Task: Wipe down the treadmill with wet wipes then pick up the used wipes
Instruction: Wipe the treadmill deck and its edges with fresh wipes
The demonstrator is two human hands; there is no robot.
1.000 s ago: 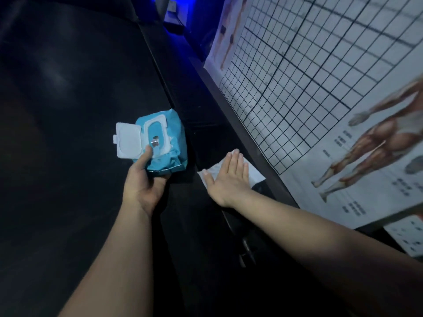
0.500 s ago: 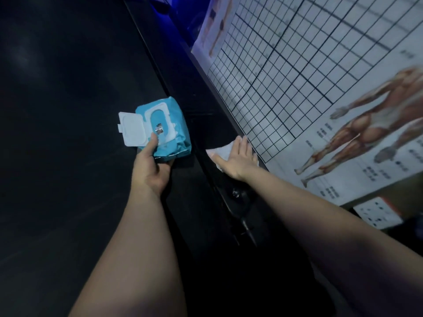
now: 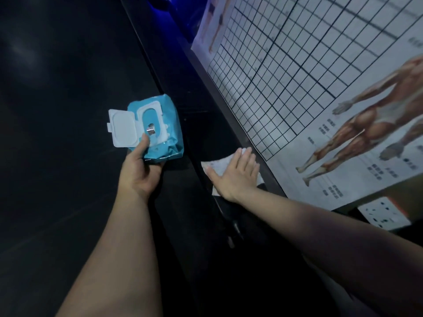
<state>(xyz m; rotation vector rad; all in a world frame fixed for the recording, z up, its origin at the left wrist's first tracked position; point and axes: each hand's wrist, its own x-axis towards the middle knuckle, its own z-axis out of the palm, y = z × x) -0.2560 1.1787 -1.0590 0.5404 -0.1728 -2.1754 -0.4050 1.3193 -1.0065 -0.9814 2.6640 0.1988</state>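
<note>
right hand (image 3: 235,177) flat on wipe (image 3: 219,167); left hand (image 3: 139,172) grips pack (image 3: 160,129)

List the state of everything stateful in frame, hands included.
wipes pack: gripped at its lower end by the left hand.
pack lid: flipped open to the left.
wet wipe: spread flat on the treadmill side rail, partly under the right hand.
right hand: fingers straight, pressing on the wet wipe.

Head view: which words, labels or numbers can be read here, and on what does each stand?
None can be read.
Anatomy poster: small labels beside the muscle figure, too blurred.
Wipes pack: no readable print shows.
</note>
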